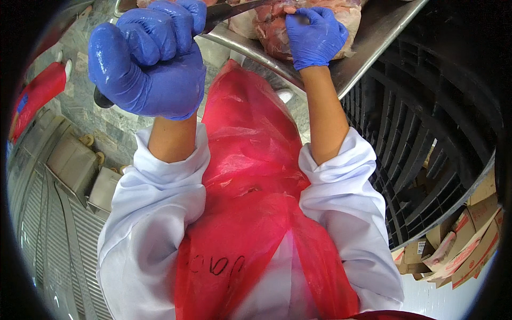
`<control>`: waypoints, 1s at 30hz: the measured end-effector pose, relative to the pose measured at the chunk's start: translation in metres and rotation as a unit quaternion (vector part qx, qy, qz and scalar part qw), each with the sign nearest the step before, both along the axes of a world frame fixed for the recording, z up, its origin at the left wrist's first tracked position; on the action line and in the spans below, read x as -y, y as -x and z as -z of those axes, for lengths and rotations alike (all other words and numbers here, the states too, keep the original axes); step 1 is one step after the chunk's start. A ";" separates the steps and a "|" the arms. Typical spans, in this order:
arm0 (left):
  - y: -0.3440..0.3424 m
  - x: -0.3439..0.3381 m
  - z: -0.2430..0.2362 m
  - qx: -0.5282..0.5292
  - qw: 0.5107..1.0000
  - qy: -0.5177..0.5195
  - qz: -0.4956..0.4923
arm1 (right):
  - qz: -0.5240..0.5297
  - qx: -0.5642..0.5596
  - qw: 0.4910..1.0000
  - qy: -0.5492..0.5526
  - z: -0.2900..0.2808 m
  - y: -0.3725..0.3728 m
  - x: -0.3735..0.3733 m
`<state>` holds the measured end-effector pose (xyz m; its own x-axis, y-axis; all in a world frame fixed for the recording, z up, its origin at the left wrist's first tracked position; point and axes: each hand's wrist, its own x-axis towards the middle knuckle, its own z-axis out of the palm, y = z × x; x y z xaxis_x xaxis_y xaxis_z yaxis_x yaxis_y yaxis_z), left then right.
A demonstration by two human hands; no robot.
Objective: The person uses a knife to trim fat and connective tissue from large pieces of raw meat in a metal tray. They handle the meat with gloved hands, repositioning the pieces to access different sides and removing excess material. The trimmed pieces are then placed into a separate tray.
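My left hand [149, 69], in a wet blue glove, is closed in a fist around the dark handle of a knife [220, 15]. The handle's end shows below the fist. Its blade runs right, over a large piece of raw meat [273, 38] with pale fat, and the tip is cut off by the top edge. My right hand [318, 38], also blue-gloved, lies on that meat, its thumb and fingers pinched together at the surface. Beneath the meat is a metal tray [373, 40].
Black plastic slatted crates [416, 138] stand close on the right, with flattened cardboard boxes [461, 242] below them. At left are grey metal bins [74, 154] and a person in a red apron [40, 98]. My own red plastic apron [250, 160] hangs below the tray.
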<state>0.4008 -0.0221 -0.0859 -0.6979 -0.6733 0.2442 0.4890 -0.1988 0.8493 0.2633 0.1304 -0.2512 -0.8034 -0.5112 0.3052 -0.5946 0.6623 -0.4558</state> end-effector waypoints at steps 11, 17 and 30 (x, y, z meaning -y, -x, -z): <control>-0.013 0.008 -0.001 -0.033 0.999 -0.021 0.038 | 0.033 -0.001 0.996 -0.081 0.004 0.002 -0.007; -0.018 0.008 -0.009 -0.034 0.996 0.000 0.088 | 0.137 0.103 0.985 0.008 -0.001 0.007 -0.032; 0.005 -0.037 0.004 0.033 0.992 0.119 0.003 | 0.138 0.192 0.972 -0.005 0.002 -0.014 -0.058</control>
